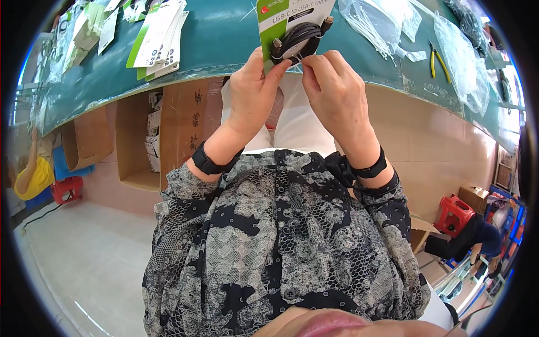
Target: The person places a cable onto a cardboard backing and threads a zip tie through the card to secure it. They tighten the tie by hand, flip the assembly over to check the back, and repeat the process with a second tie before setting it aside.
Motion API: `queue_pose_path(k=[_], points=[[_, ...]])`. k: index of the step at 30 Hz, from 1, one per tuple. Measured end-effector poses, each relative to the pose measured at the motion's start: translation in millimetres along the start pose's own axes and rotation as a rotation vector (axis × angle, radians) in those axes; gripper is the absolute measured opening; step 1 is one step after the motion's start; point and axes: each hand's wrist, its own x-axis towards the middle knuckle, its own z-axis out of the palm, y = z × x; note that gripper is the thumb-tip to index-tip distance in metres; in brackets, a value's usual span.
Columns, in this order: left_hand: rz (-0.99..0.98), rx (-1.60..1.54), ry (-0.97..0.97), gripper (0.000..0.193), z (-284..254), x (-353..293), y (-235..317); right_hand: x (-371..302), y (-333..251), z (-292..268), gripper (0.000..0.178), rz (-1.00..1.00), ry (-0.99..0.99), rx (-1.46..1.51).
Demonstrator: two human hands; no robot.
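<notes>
Just above the table's near edge, my left hand [254,84] grips a green and white backing card [279,16] by its lower left side, thumb across the front. Coiled black USB cable [303,38] lies against the card's face, a metal-tipped plug showing at either side. My right hand [336,78] is closed in a pinch at the coil's lower edge. A thin white strip, which looks like a cable tie [297,57], shows between the two hands. How far the fingertips hold it is partly hidden.
On the green table [219,33] lie stacked printed cards [160,42] to the left, white cable ties [368,31] and clear plastic bags to the right, and yellow-handled cutters [438,63]. An open cardboard box [137,146] stands below. Other people work at both sides.
</notes>
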Motion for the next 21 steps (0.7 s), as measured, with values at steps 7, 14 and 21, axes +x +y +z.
queue_pose_path(k=[7,14,21], points=[[0.009,0.034,-0.010,0.023,1,-2,-3,-2,0,0,0.010,0.014,-0.014,-0.015],[0.065,0.061,-0.016,0.025,3,-1,0,0,0,4,0.008,0.050,-0.044,0.010],[-0.305,-0.405,-0.040,0.022,-7,-1,-13,6,13,2,0.017,0.093,-0.006,0.200]])
